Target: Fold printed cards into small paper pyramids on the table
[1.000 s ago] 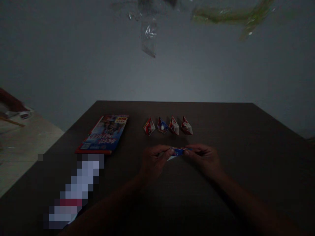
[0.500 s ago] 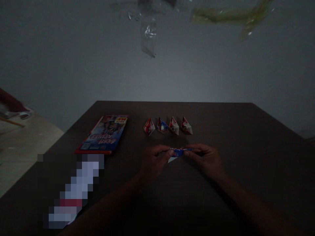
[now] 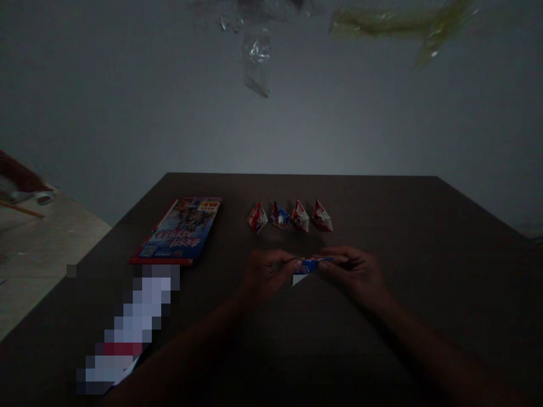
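Between my hands is a small folded paper (image 3: 306, 265), printed blue on top with a white corner pointing down. My left hand (image 3: 271, 274) pinches its left end between thumb and fingers. The right end is pinched by my right hand (image 3: 354, 271). Beyond my hands, several folded paper shapes stand in a row; the leftmost (image 3: 257, 218) is red and white, the one beside it (image 3: 280, 216) is mostly blue, and the rightmost (image 3: 322, 216) is red and white.
A stack of printed sheets or magazines (image 3: 180, 230) lies on the dark table (image 3: 382, 203) at the left. Nearer is a pixelated pale strip (image 3: 136, 322). A wall stands behind the table, with a clear plastic piece (image 3: 257, 62) on it. Part of a person shows at far left.
The folded paper has shifted slightly in my fingers, and its white corner now points lower. Both hands keep their pinch on it.
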`<state>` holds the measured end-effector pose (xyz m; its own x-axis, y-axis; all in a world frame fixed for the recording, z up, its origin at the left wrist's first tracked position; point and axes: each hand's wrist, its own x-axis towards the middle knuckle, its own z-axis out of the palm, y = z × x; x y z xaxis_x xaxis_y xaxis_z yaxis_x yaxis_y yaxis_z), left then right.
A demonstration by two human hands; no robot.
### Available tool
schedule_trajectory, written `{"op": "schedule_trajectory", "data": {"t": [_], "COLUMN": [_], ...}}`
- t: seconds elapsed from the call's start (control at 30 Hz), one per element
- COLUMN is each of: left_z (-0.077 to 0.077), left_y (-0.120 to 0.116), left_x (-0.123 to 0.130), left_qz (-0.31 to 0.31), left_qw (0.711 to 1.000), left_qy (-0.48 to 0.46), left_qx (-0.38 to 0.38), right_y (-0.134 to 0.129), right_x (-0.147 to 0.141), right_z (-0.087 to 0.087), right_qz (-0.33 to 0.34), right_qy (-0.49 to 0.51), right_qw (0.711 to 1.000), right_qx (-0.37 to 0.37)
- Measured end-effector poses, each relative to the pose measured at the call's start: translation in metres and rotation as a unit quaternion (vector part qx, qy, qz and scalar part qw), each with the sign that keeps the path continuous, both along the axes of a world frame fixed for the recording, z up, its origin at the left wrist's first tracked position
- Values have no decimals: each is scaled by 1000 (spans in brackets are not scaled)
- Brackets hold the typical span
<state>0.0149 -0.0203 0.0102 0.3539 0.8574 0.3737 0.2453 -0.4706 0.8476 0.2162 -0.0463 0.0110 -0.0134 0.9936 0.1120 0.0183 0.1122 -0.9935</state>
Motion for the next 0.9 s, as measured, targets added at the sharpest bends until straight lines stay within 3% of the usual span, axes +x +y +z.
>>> {"op": "schedule_trajectory", "data": {"t": [0.2,0.5,0.77,0.9], "left_z": [0,0,3,-1], "left_y": [3,6,0,-2], "left_x": [-3,-2,1,4], "left_qz": [-33,-141,-82,-84], "left_qw": [999,973,990,989], "left_qy": [16,180,113,96], "left_qx": [-10,27,-29,-69], "right_y": [0,1,3,4], "right_x": [1,0,-6,-6], "right_z": [0,-5,-1,1], "right_qz": [28,90,37,41], "right_qy": [8,-65,17,21], "right_qw": [1000,994,998,996], "right_qx": [-5,2,-58,-72]}}
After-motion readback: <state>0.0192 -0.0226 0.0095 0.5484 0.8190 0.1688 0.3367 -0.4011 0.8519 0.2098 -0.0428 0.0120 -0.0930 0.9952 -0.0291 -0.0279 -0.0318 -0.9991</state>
